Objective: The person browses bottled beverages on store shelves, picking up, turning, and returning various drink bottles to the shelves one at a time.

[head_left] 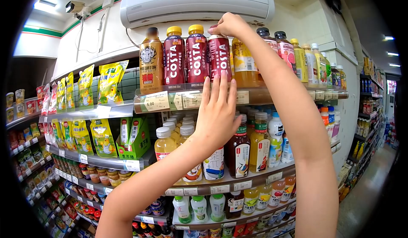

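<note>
On the top shelf, my right hand (233, 25) reaches over a dark red Costa coffee bottle (219, 53), its fingers closed around the top of that bottle. My left hand (216, 115) is raised in front of the shelf edge with its fingers stretched upward. Its fingertips overlap the lower front of the same bottle; whether they press on it I cannot tell. Two more Costa coffee bottles (196, 55) with yellow caps stand to the left, beside a gold Predator bottle (151, 61). A bottle of yellow drink (245, 64) stands to the right, partly behind my right forearm.
Price labels line the shelf edge (144, 104). Lower shelves hold more drinks, such as a dark tea bottle (239, 153). Yellow seasoning bags (111, 83) stand on the left. An air conditioner (197, 2) hangs close above the bottles. An aisle (374, 183) runs along the right.
</note>
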A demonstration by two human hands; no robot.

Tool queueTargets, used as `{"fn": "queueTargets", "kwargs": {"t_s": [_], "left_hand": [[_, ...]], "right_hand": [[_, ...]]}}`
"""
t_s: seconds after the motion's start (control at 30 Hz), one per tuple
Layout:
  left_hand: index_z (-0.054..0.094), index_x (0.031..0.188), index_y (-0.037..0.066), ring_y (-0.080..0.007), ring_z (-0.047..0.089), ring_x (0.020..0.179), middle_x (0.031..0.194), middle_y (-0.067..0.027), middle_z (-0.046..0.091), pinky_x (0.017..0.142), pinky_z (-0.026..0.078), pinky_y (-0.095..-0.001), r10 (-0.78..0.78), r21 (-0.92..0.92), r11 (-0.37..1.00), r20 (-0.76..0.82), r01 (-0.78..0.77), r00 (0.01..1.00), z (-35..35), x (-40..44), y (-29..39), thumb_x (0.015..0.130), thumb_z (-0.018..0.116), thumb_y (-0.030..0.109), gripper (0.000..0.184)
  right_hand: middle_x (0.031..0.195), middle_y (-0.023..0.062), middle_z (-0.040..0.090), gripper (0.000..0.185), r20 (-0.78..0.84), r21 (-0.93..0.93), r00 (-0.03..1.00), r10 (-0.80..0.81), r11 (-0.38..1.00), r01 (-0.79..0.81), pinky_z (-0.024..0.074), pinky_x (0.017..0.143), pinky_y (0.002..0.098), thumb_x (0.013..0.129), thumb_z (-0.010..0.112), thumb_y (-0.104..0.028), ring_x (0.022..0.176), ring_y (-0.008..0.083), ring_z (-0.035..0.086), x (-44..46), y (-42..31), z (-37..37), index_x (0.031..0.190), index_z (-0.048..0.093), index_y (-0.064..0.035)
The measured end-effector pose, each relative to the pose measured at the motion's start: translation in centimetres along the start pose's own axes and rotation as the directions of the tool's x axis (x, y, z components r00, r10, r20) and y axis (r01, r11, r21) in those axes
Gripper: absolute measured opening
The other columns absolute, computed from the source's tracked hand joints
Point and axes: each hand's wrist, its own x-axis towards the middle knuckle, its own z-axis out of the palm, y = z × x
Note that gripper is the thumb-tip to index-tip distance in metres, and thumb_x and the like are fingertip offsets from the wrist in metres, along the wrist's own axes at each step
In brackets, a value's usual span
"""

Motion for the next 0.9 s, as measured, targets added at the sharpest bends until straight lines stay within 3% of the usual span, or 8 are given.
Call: {"fn": "queueTargets", "kwargs": {"t_s": [0.07, 0.2, 0.27, 0.33, 0.53, 0.63, 0.7, 0.9], "left_hand": [[0.03, 0.142, -0.005, -0.0399, 0.027, 0.138, 0.146, -0.029, 0.027, 0.115, 0.013, -0.0533, -0.004, 0.0, 1.0, -0.005, 0.004, 1.0, 0.1, -0.1, 0.0, 0.081, 0.065, 0.034, 0.08], [0.027, 0.143, -0.005, -0.038, 0.024, 0.14, 0.149, -0.0245, 0.026, 0.115, 0.012, -0.0532, -0.032, 0.009, 0.999, 0.004, 0.032, 0.999, -0.6, -1.4, 0.0, 0.082, 0.065, 0.035, 0.083], [0.025, 0.144, -0.005, -0.0373, 0.022, 0.141, 0.15, -0.0229, 0.025, 0.115, 0.011, -0.0534, -0.057, 0.009, 0.998, 0.02, 0.057, 0.998, -1.4, -2.8, -0.1, 0.082, 0.065, 0.035, 0.084], [0.024, 0.145, -0.005, -0.0364, 0.02, 0.142, 0.152, -0.0215, 0.024, 0.115, 0.009, -0.0538, -0.098, 0.008, 0.995, 0.049, 0.098, 0.994, -2.6, -4.5, -0.5, 0.082, 0.064, 0.035, 0.085], [0.025, 0.147, 0.001, -0.0356, 0.024, 0.14, 0.151, -0.0164, 0.028, 0.115, 0.009, -0.0553, -0.207, 0.128, 0.971, 0.014, 0.204, 0.978, -4.8, -8.3, -3.2, 0.084, 0.063, 0.034, 0.081], [0.039, 0.137, -0.002, -0.0357, 0.038, 0.128, 0.133, -0.0183, 0.045, 0.114, 0.014, -0.0555, -0.204, 0.145, 0.963, -0.159, 0.228, 0.966, -5.3, -8.6, -5.9, 0.082, 0.062, 0.024, 0.064], [0.052, 0.125, 0.002, -0.0329, 0.046, 0.116, 0.12, -0.0139, 0.055, 0.107, 0.028, -0.0475, -0.198, 0.072, 0.971, -0.282, 0.227, 0.939, -6.2, -8.2, -7.7, 0.077, 0.06, 0.012, 0.05], [0.059, 0.117, 0.007, -0.0298, 0.048, 0.105, 0.111, -0.0097, 0.057, 0.095, 0.037, -0.0413, -0.183, -0.027, 0.983, -0.144, 0.181, 0.972, -7.8, -7.3, -10.2, 0.069, 0.058, 0.008, 0.048]], "right_hand": [[0.097, 0.0156, 0.071, 0.051, -0.051, 0.02, 0.998, -0.031, 0.999, 0.032, 0.0518, 0.084, 0.0373, 0.07, 0.076, -0.051, 0.092, 0.0277, 0.068, -0.5, 0.1, 0.1, 0.097, 0.075, -0.0075], [0.096, 0.012, 0.071, 0.05, -0.229, -0.009, 0.967, -0.108, 0.994, 0.109, 0.0522, 0.082, 0.0378, 0.072, 0.073, -0.05, 0.091, 0.0262, 0.068, -1.9, 0.3, 0.1, 0.104, 0.073, -0.0105], [0.096, 0.0104, 0.071, 0.05, -0.401, -0.01, 0.902, -0.161, 0.985, 0.172, 0.0523, 0.08, 0.038, 0.074, 0.072, -0.049, 0.091, 0.0258, 0.068, -5.3, -0.1, -1.1, 0.108, 0.07, -0.011], [0.094, 0.0089, 0.069, 0.031, -0.571, 0.015, 0.777, -0.265, 0.943, 0.332, 0.0505, 0.08, 0.0405, 0.082, 0.067, -0.035, 0.094, 0.0284, 0.064, -8.3, 0.0, -0.9, 0.1, 0.07, -0.0106], [0.096, 0.0108, 0.066, 0.018, -0.506, 0.021, 0.709, -0.491, 0.815, 0.579, 0.0465, 0.084, 0.0389, 0.083, 0.063, -0.015, 0.092, 0.028, 0.057, -17.6, 0.7, 0.2, 0.099, 0.067, -0.0069], [0.099, 0.0112, 0.065, 0.021, -0.409, 0.095, 0.728, -0.55, 0.767, 0.634, 0.0457, 0.086, 0.0372, 0.08, 0.064, -0.009, 0.094, 0.0282, 0.056, -20.4, 0.6, 1.5, 0.1, 0.066, -0.0038], [0.1, 0.0108, 0.064, 0.023, -0.381, 0.114, 0.704, -0.6, 0.725, 0.679, 0.0455, 0.087, 0.0367, 0.078, 0.064, -0.007, 0.095, 0.028, 0.055, -21.6, 0.4, 2.5, 0.101, 0.066, -0.0014], [0.106, 0.0073, 0.061, 0.032, -0.365, 0.114, 0.69, -0.625, 0.706, 0.699, 0.0434, 0.087, 0.0374, 0.074, 0.066, -0.005, 0.1, 0.0252, 0.052, -22.0, -1.6, 4.7, 0.106, 0.064, -0.001]]}}
